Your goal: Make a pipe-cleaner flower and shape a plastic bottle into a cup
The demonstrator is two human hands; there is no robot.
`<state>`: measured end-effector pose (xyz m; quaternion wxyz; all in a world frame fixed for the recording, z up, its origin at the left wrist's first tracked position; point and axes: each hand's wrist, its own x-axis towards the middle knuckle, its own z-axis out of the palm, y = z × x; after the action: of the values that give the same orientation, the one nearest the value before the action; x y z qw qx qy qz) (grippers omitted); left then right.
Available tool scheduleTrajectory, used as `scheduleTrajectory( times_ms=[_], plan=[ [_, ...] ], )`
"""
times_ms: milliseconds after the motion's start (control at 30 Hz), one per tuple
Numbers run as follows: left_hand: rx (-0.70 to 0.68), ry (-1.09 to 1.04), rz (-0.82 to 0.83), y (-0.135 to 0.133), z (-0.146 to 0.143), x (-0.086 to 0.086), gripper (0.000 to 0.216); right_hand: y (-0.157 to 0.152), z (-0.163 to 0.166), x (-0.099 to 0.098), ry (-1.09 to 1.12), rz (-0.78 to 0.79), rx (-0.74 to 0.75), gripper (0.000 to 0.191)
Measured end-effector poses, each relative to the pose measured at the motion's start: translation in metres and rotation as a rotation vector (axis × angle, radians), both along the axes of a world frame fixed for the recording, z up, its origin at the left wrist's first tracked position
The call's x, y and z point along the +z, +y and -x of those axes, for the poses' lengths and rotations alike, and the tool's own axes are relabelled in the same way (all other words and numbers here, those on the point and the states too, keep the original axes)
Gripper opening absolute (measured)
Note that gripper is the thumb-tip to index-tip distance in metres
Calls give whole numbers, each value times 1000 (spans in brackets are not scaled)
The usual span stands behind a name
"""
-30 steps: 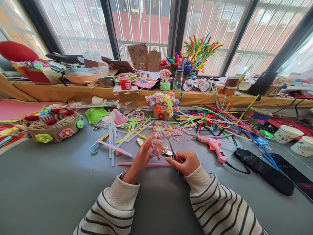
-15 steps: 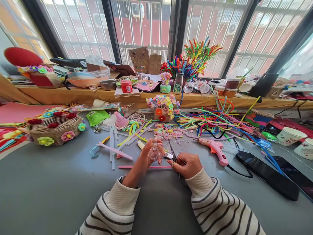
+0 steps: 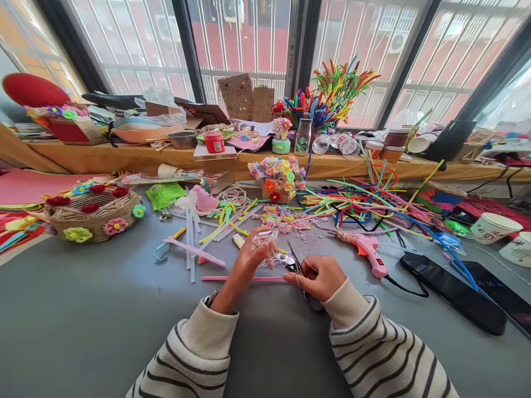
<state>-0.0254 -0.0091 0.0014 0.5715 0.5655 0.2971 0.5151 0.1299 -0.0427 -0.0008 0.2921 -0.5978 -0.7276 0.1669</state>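
My left hand is closed around a clear plastic piece, thin and see-through; its exact kind is hard to make out. In my right hand is a pair of scissors, fingers through the handles, blades pointing up and away beside the plastic. The blades look slightly parted and appear apart from the plastic. Beneath the hands a pink pipe cleaner lies across the grey table. Just beyond them is a heap of small pastel pieces.
A pink glue gun with a black cord lies to the right, near two phones. Clear glue sticks and a flower-trimmed twine basket are on the left. Many pipe cleaners spread behind. Paper cups stand far right.
My left hand has turned the clear plastic piece, and the thumb now lies across its near side. The scissors have moved slightly away from it, to the right.
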Motion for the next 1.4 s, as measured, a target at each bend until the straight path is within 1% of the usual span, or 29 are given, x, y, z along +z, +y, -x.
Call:
scheduleTrajectory(
  times_ms=[133, 300, 433, 567, 733, 867, 1033, 1133, 1267, 1400],
  plan=[
    [-38, -9, -5, 0, -1, 1, 43, 1, 1, 0, 4, -16, -8, 46],
    [-73, -34, 8, 0, -2, 2, 42, 2, 2, -5, 31, -56, -20, 46],
    [-106, -60, 48, 2, 0, 0, 42, 4, 2, -10, 61, -119, -31, 46],
    [-178, -89, 102, 7, 1, -3, 44, 6, 2, -13, 66, -211, -20, 43],
    [-200, -137, 147, 7, 2, -1, 42, 6, 3, -14, 80, -278, 6, 41],
    [-232, -180, 194, 5, 2, 3, 41, 4, 3, -12, 95, -258, 26, 42],
    [-301, -160, 255, 7, 2, 2, 47, 2, 3, -11, 58, -180, -4, 42],
    [-285, -151, 260, 8, 2, 0, 46, 3, 2, -11, 32, -175, -17, 42],
    [-237, -130, 227, 7, 2, -2, 43, 5, 1, -14, 11, -197, -30, 43],
    [-176, -76, 180, 5, 2, -3, 39, 6, 1, -15, 17, -153, -36, 43]
  ],
)
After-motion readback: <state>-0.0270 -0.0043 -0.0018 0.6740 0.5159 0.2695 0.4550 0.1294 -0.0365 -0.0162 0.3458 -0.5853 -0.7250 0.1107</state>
